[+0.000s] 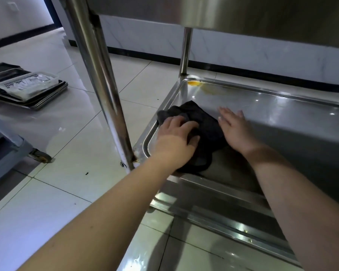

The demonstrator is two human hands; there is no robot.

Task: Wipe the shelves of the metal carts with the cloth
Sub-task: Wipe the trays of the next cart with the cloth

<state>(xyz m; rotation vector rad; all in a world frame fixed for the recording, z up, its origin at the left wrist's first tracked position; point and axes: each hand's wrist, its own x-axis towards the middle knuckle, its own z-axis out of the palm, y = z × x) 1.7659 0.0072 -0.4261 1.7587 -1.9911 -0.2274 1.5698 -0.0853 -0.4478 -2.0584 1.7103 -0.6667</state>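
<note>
Trays: we see flat metal trays piled on the floor, far off to the left, with a white basket on top.
Wheel: a small wheel of a grey cart sits on the floor at the left.
Post: a shiny metal leg stands at the front left corner of the bottom shelf.
Left grip: our left hand is on the cloth, with its fingers bent over the bunched cloth and holding it.
Cloth: the dark cloth lies on the bottom shelf, along its left edge and near the front left corner.
Right grip: our right hand lies flat on the shelf just beside the cloth. Its fingers are straight and it holds nothing.
Stain: a yellow spot sits in the back left corner of the shelf, well apart from the cloth.
Upper shelf: another metal shelf hangs over both hands.
</note>
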